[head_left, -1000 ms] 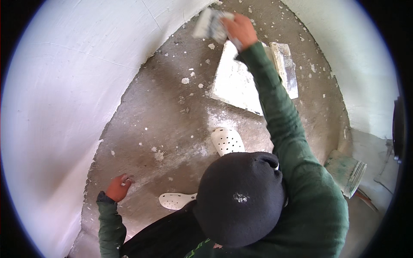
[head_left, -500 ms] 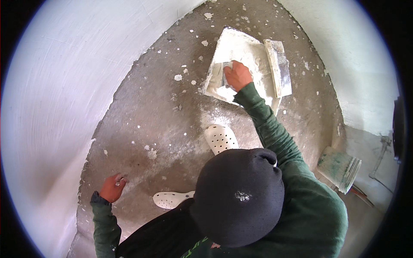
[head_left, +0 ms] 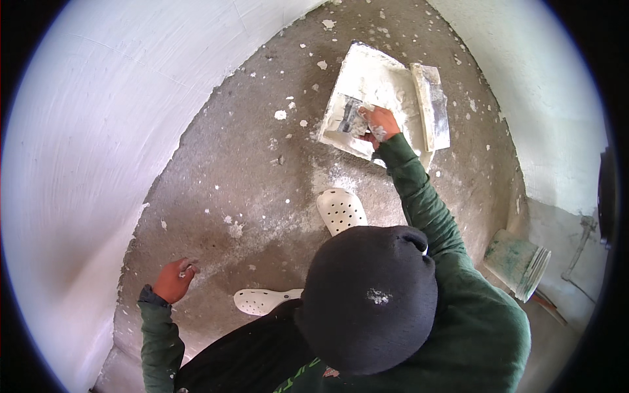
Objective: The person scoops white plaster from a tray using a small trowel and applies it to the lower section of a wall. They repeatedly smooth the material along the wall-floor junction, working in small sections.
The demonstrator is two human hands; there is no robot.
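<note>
My right hand (head_left: 381, 124) is closed around a putty knife (head_left: 352, 115), its flat grey blade smeared with white plaster. The blade is over the near left part of a shallow tray (head_left: 333, 124) on the floor, which holds white plaster (head_left: 393, 85). Along the tray's right side rests a wide plastering blade (head_left: 438, 108) with a long pale back edge. My left hand (head_left: 174, 280) hangs near the left wall, away from the tray. Its fingers are curled together with whitish smears at the tips; whether something small is between them is hidden.
White walls (head_left: 98, 131) rise at left and right (head_left: 557, 111). A stained bucket (head_left: 514, 262) lies on its side by the right wall. White clogs (head_left: 342, 211) stand on the grey floor (head_left: 229, 164), which is spotted with plaster. A dark cap (head_left: 367, 301) covers the lower middle.
The putty knife has turned so more of its blade shows, and my right hand has shifted slightly right and nearer. My left hand has barely moved.
</note>
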